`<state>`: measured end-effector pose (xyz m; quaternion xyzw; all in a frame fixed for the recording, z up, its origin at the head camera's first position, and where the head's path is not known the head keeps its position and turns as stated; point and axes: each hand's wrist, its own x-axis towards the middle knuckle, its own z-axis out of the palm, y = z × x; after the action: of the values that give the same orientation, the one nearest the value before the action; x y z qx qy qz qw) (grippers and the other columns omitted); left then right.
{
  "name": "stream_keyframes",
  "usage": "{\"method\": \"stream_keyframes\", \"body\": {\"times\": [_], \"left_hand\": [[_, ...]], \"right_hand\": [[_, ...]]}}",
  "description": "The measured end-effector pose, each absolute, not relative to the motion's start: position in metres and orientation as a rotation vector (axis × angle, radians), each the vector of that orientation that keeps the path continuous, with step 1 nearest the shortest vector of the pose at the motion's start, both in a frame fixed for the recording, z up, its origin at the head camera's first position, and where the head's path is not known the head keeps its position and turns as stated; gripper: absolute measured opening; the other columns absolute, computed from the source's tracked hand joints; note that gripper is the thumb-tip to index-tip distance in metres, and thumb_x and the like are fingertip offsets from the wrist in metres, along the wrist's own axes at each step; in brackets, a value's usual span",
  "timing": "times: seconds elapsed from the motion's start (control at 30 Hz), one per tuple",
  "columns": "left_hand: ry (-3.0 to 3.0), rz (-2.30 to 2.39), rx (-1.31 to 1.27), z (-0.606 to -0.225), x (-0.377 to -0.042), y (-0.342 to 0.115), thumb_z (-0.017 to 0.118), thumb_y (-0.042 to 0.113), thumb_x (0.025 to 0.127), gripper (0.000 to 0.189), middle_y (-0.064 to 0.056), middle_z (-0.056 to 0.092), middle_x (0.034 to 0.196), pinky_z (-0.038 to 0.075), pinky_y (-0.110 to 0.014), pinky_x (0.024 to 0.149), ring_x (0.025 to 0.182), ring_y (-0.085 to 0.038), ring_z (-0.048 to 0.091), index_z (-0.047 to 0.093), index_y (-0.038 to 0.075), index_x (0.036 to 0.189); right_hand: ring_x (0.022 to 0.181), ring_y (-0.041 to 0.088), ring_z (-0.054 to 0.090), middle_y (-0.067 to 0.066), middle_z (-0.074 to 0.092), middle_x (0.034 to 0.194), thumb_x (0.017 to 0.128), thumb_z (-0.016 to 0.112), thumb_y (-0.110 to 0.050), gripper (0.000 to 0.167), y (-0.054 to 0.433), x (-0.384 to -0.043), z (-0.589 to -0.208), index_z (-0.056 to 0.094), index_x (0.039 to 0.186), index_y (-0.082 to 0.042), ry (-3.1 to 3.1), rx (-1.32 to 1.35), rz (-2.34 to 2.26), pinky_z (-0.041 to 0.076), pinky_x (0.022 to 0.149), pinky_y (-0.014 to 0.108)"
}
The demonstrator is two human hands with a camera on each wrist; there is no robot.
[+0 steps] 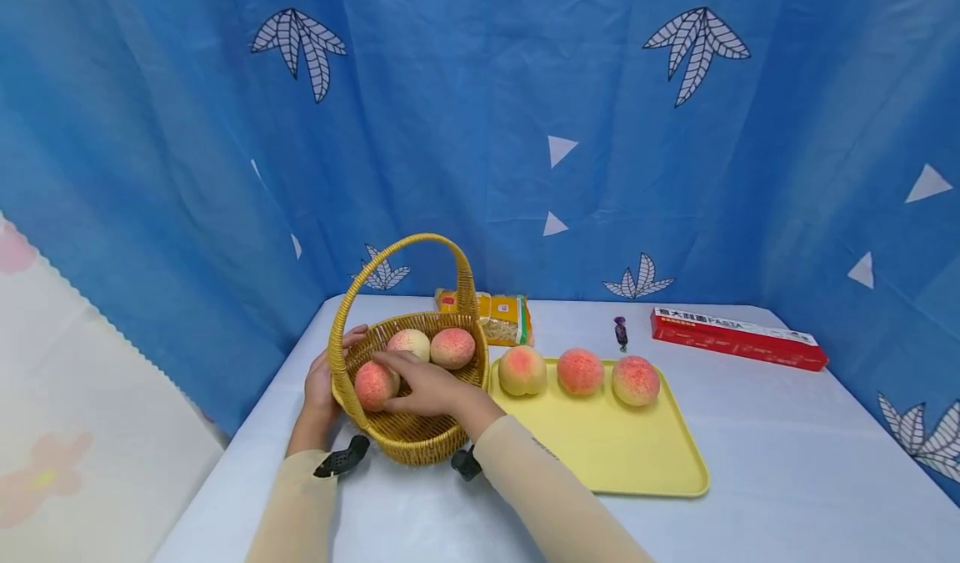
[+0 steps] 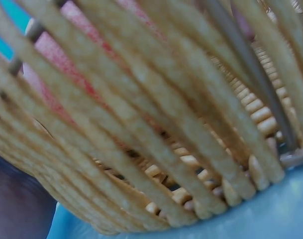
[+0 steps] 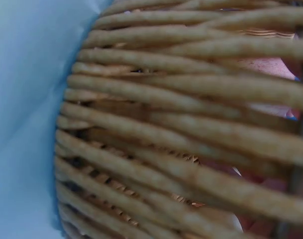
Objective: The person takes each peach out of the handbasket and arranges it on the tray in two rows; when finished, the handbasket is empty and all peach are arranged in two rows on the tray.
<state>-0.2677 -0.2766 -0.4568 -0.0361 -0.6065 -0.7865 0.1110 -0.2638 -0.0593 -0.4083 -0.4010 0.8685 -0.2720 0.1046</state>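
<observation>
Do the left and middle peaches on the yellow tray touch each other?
Apart: the head view shows a strip of yellow tray between the left peach and the middle peach.

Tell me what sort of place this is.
Probably a staged tabletop recording set: a white-topped table stands before a blue leaf-print fabric curtain, and small black wrist-worn devices are in view.

Golden-yellow basket (image 1: 427, 453) on my feed, all woven texture, and the peaches (image 1: 453, 348) inside run cream to coral, speckled red! Plain pale yellow for the tray (image 1: 615, 454), pink-and-yellow blush on the tray peaches (image 1: 581, 371). I'm getting white table (image 1: 765, 438), red pasta box (image 1: 735, 345), purple candy (image 1: 621, 334), blue curtain (image 1: 487, 129) printed with white leaves and triangles!
</observation>
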Motion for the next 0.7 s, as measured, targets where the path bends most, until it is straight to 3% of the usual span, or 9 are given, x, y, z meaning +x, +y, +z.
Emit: {"method": "stream_keyframes", "body": {"times": [0.27, 0.53, 0.7], "left_hand": [[-1.785, -2.307, -0.081, -0.4612, -0.2701, -0.2758, 0.036, 0.021, 0.107, 0.046, -0.004, 0.055, 0.147, 0.016, -0.040, 0.127, 0.142, -0.013, 0.042, 0.053, -0.009, 0.136], [-1.799, -2.309, -0.100, -0.4584, -0.2683, -0.2747, 0.033, 0.018, 0.108, 0.046, -0.012, 0.048, 0.151, 0.022, -0.037, 0.126, 0.144, -0.016, 0.040, 0.048, -0.013, 0.139], [-1.785, -2.322, -0.101, -0.4562, -0.2673, -0.2732, 0.032, 0.017, 0.108, 0.046, -0.012, 0.048, 0.151, 0.027, -0.032, 0.123, 0.143, -0.016, 0.040, 0.047, -0.014, 0.139]], "right_hand": [[0.153, 0.016, 0.025, -0.002, 0.026, 0.166, 0.095, 0.065, -0.038, 0.077, -0.0573, -0.2667, -0.4135, 0.024, 0.160, -0.028, 2.494, -1.248, -0.819, 0.034, 0.121, 0.037], [0.134, 0.011, 0.051, -0.005, 0.047, 0.152, 0.093, 0.068, -0.044, 0.067, -0.0576, -0.2654, -0.4125, 0.037, 0.151, -0.029, 2.502, -1.147, -0.926, 0.047, 0.108, 0.030], [0.124, 0.010, 0.058, -0.003, 0.055, 0.141, 0.093, 0.069, -0.039, 0.057, -0.0565, -0.2653, -0.4112, 0.044, 0.142, -0.027, 2.487, -1.091, -0.993, 0.050, 0.102, 0.029]]}}
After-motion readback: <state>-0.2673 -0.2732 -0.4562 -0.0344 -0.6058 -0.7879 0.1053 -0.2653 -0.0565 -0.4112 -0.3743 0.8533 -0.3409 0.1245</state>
